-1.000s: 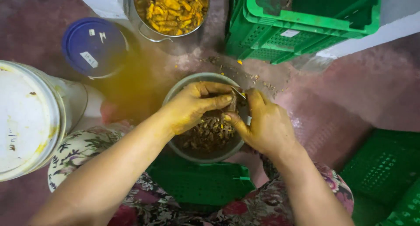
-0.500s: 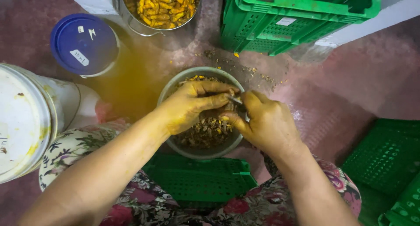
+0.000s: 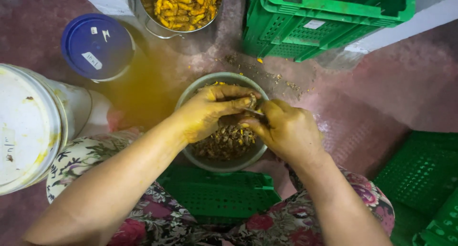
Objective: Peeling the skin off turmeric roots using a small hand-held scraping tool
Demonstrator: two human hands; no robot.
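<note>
My left hand and my right hand are both stained yellow and meet over a round metal bowl of brown peelings. The left fingers pinch a small dark root piece. The right hand grips a small knife whose blade touches that piece. The bowl sits between my knees, in front of a low green crate.
A metal pot of peeled yellow roots stands at the top. A blue-lidded jar and a white bucket are on the left. Green crates stand at top right and at the lower right. The floor is stained yellow.
The view shifted slightly downward and left. Both hands stay over the bowl, working the small piece between them with little visible movement.
</note>
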